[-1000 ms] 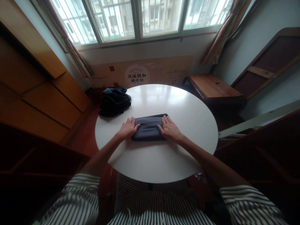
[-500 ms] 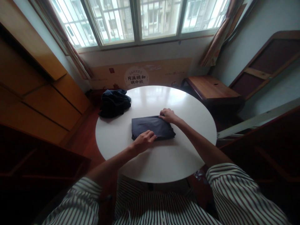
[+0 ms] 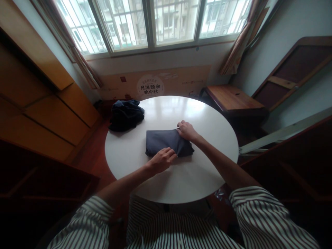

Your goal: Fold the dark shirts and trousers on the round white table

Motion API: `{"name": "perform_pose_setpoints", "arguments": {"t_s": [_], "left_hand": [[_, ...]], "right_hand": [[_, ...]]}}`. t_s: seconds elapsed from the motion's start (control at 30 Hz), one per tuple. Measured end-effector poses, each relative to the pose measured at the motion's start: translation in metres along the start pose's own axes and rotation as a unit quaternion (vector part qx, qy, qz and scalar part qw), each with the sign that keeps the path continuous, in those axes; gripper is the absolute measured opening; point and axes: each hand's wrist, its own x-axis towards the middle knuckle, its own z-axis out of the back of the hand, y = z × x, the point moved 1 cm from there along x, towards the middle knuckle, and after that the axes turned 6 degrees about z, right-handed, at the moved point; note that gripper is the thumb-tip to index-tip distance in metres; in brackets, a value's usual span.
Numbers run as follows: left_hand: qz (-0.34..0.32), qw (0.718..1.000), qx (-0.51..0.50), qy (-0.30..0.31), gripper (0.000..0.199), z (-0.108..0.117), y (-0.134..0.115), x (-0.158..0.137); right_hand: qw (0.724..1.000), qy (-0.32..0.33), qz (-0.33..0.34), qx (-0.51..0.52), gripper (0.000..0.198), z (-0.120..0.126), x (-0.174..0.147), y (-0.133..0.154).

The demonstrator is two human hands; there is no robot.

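Note:
A folded dark grey garment (image 3: 162, 140) lies as a flat rectangle on the white oval table (image 3: 166, 188); its exact kind cannot be made out. At the front edge of the cloth, my left hand (image 3: 164, 159) has its fingers closed on the fabric. My right hand (image 3: 187, 130) pinches the far edge near the right corner, fingers bent over it. Between the two hands the cloth is slightly creased. The left end of the bundle lies free on the tabletop.
A crumpled pile of dark clothes (image 3: 126, 116) rests at the table's far left edge. Beyond the table on the right stands a low wooden table (image 3: 234, 97). Wooden cabinets (image 3: 52, 117) line the left side, and a window (image 3: 173, 22) is ahead.
My left hand has slid a little to the right along the front edge of the garment. The right hand stays at the far edge, shifted only slightly.

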Motion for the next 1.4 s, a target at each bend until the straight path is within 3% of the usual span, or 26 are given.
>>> {"name": "perform_pose_setpoints", "arguments": {"t_s": [0.07,0.17,0.3,0.4,0.53,0.67,0.8,0.87,0.97,1.07,1.2,1.3,1.4], "left_hand": [[0.055,0.998,-0.022,-0.011,0.028,0.005,0.005,0.000],[0.174,0.985,-0.006,-0.005,0.034,0.011,0.025,-0.007],[0.259,0.963,0.047,0.066,0.058,0.008,0.051,-0.032],[0.285,0.952,0.063,0.090,0.063,0.006,0.053,-0.048],[0.253,0.958,0.090,0.101,0.080,0.012,0.044,-0.052],[0.121,0.979,0.095,0.134,0.054,0.019,0.050,-0.042],[0.054,0.980,0.085,0.172,0.052,0.020,0.084,-0.022],[0.062,0.980,0.075,0.175,0.056,0.018,0.103,-0.007],[0.184,0.972,0.061,0.136,0.067,0.011,0.120,0.017],[0.310,0.948,0.007,0.075,0.070,-0.003,0.113,0.031],[0.376,0.911,-0.167,0.026,0.057,-0.027,0.077,0.035],[0.403,0.877,-0.261,0.013,0.064,-0.044,0.052,0.044],[0.392,0.868,-0.303,0.000,0.069,-0.058,0.035,0.068]], "right_hand": [[0.999,-0.011,0.053,0.004,0.038,-0.005,-0.012,0.021],[0.995,0.024,0.100,0.018,0.050,-0.014,-0.032,0.045],[0.998,0.053,0.036,0.005,0.068,-0.021,-0.053,0.041],[0.998,0.063,0.014,0.023,0.078,-0.019,-0.060,0.021],[0.997,0.058,0.030,0.044,0.075,-0.016,-0.051,-0.004],[0.994,0.048,0.071,0.075,0.066,-0.015,-0.025,-0.022],[0.995,0.038,0.032,0.089,0.056,-0.013,-0.005,-0.032],[0.994,0.043,0.002,0.102,0.040,-0.011,-0.006,-0.035],[0.993,0.041,-0.050,0.104,0.026,-0.007,-0.026,-0.040],[0.989,0.046,-0.095,0.099,0.030,-0.003,-0.061,-0.050],[0.976,0.074,-0.117,0.171,0.038,0.001,-0.098,-0.065],[0.969,-0.031,-0.116,0.214,0.044,0.002,-0.102,-0.070],[0.969,-0.115,-0.053,0.212,0.047,-0.002,-0.090,-0.072]]}}
